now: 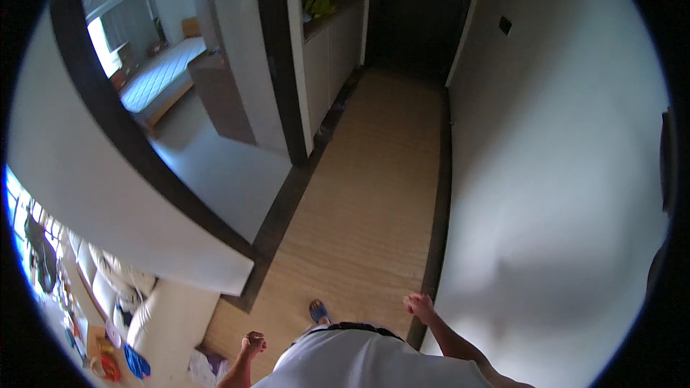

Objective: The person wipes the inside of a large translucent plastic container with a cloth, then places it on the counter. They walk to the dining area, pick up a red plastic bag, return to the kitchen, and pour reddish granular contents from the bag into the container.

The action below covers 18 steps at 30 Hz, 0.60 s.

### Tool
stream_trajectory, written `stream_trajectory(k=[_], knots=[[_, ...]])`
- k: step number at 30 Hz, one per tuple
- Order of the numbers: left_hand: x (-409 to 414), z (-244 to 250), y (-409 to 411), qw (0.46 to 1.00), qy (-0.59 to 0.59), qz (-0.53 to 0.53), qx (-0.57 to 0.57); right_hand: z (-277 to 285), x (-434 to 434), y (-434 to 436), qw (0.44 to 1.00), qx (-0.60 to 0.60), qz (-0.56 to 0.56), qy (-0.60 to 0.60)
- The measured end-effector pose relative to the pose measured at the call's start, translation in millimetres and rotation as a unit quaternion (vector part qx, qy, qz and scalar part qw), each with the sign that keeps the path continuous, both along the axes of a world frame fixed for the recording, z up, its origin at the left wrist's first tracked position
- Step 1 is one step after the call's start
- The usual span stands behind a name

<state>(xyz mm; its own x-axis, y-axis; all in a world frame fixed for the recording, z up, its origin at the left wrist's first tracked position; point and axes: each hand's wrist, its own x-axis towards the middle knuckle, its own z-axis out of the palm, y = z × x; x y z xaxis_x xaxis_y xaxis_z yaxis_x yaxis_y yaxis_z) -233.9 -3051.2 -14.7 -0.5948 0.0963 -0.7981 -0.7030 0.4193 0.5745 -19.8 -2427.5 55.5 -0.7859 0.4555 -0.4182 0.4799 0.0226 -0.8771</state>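
My left hand (254, 343) hangs beside my body at the lower left, its fingers curled in with nothing visible in them. On the other side, my right hand (419, 306) is held forward in a loose fist, near the white wall (539, 183); no object shows in it. Below both hands runs the tan tiled hallway floor (372, 194), edged with dark border strips. One foot in a blue slipper (319, 311) shows ahead of my white shirt (366, 361).
A dark door (420, 11) stands at the hallway's far end. White cabinets (330, 64) line its left side. A dark-framed doorway (161, 172) gives onto a room with a bed (164, 73). At lower left are a sofa (143, 315) and a plastic bag (204, 367).
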Motion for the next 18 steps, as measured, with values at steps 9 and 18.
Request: stream_trajectory(k=[9, 18], knots=[[-291, 42, 169, 0.994, 0.071, -0.028, 0.074, -79, 73, 31, 0.911, -0.042, 0.034, -0.409], [-387, 1, 302, 0.981, -0.046, -0.185, 0.042, -81, -104, 198, 0.933, -0.105, -0.081, -0.335]])
